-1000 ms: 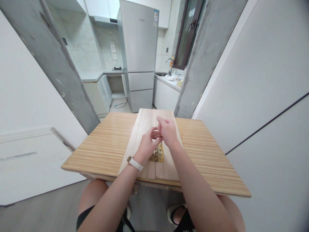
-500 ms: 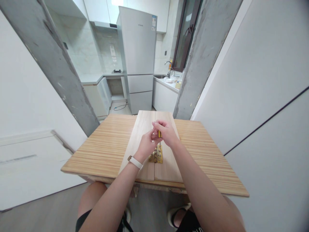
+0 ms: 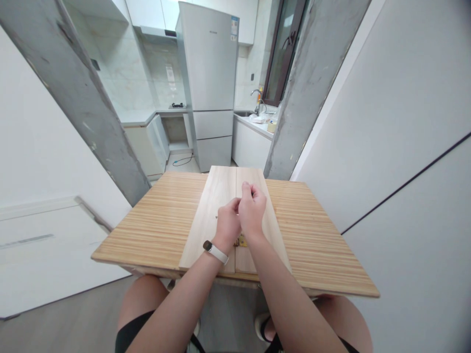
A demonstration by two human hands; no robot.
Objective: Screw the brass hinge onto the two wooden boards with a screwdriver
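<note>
Two pale boards (image 3: 221, 206) side by side on the striped table (image 3: 158, 220), their seam running away from the body. Brass hinge (image 3: 242, 240) flat across that seam near the close end, mostly hidden under the wrists. Both hands just above the hinge: left hand (image 3: 228, 223) curled, right hand (image 3: 252, 208) closed to a pinch, touching each other; contents not visible. Tiny speck, perhaps a screw (image 3: 216, 215), on the left board, left of the hinge. Hinge apparently placed; how many screws are in, impossible to tell.
</note>
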